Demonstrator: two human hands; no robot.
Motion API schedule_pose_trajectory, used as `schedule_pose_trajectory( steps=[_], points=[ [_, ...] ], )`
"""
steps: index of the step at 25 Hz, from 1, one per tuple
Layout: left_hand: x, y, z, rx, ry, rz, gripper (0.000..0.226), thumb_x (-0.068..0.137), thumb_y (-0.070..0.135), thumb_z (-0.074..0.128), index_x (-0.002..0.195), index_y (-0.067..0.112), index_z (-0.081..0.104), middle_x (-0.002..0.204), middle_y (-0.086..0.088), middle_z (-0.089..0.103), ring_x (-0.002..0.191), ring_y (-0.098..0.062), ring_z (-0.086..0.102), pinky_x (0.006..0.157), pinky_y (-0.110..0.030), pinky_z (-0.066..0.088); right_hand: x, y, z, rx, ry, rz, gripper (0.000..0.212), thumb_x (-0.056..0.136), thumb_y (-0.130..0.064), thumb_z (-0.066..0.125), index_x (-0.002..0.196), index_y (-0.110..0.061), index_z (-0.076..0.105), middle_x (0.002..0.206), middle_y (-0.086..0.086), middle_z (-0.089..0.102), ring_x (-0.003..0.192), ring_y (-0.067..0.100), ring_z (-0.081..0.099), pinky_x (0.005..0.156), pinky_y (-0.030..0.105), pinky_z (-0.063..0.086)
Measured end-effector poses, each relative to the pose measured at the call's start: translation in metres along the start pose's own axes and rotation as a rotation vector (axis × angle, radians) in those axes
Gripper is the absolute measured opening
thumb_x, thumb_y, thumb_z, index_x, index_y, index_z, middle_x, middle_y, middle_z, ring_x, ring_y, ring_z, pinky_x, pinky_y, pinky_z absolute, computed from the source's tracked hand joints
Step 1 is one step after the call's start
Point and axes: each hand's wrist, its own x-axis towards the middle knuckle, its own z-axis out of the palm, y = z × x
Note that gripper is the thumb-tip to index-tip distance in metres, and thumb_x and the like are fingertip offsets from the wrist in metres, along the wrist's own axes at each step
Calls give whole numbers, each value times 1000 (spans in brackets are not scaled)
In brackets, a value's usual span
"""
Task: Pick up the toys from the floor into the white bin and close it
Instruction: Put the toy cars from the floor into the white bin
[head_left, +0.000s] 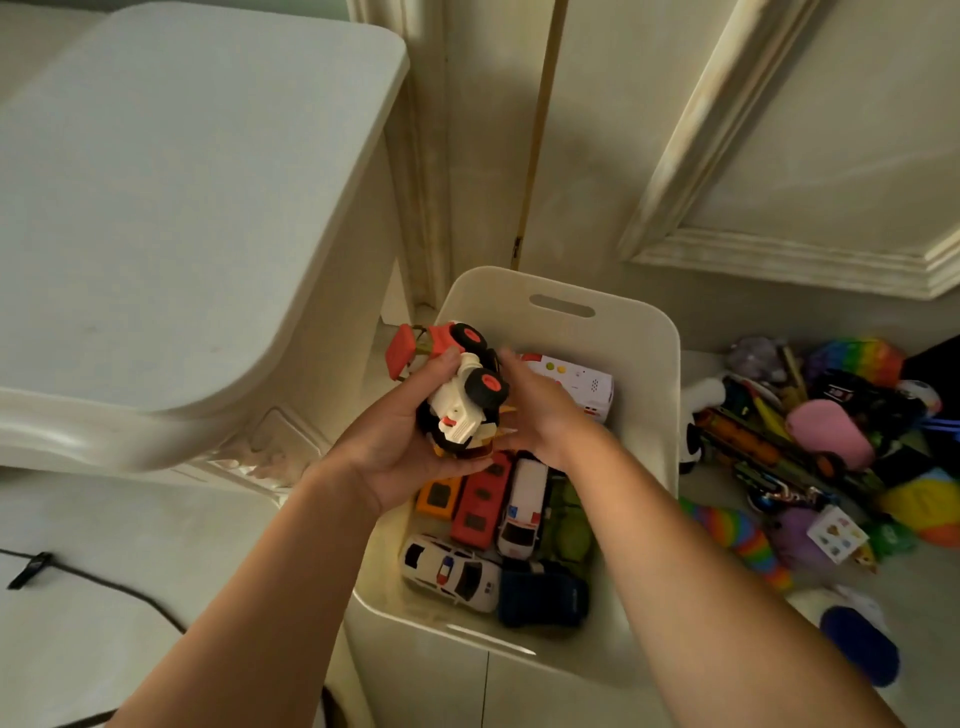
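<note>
While both hands meet above the white bin (644, 395), the left hand (400, 441) grasps a red-and-white toy truck (457, 400) from below, fingers curled round its body; the truck lies tilted, black wheels with red hubs facing up. Right hand (540, 410) is pressed against the truck's side at 3 o'clock, palm on the toy, fingers partly hidden; it steadies rather than encloses. Truck sits over the bin's 10 o'clock corner, not yet inside. Bin is open, no lid seen on it. Inside: white police car (452, 569) at 7 o'clock, red bus (480, 501), orange car (439, 496), white ambulance (524, 512), dark blue car (543, 595). Loose toys pile (810, 447) lies on the floor at 3 o'clock of the bin, including a pink plush (828, 428) and a rainbow toy (737, 535). White table (171, 208) stands at 10 o'clock.
</note>
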Motion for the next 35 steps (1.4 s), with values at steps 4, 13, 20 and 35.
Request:
schedule_pose_trajectory(
  steps=[4,13,20,35],
  points=[
    [6,-10,6,138,-16,-106,71,70,52,75,132,25,54,125,-12,66,114,-34,63,98,-62,42,-36,8,-13,389,-160,138,34,95,-40,51,120,-19,62,119,13,67,105,34,65,81,51,55],
    [3,9,9,206,155,47,25,78,29,72,100,18,65,99,-6,68,90,-21,66,79,-35,55,-45,65,-10,168,250,260,40,80,-24,63,119,-19,54,106,9,65,98,28,64,89,50,55],
    [9,14,6,150,171,95,24,80,27,71,102,19,66,91,-2,70,78,-15,68,61,-26,56,-19,63,50,-59,433,57,48,81,-49,55,120,-20,52,98,-2,64,86,14,61,67,26,50],
    [6,14,-2,95,194,127,10,87,23,66,96,19,65,85,-3,68,73,-16,67,61,-26,57,1,88,66,-612,351,-200,43,86,-38,64,124,-20,52,122,4,54,112,25,52,91,37,48]
  ],
)
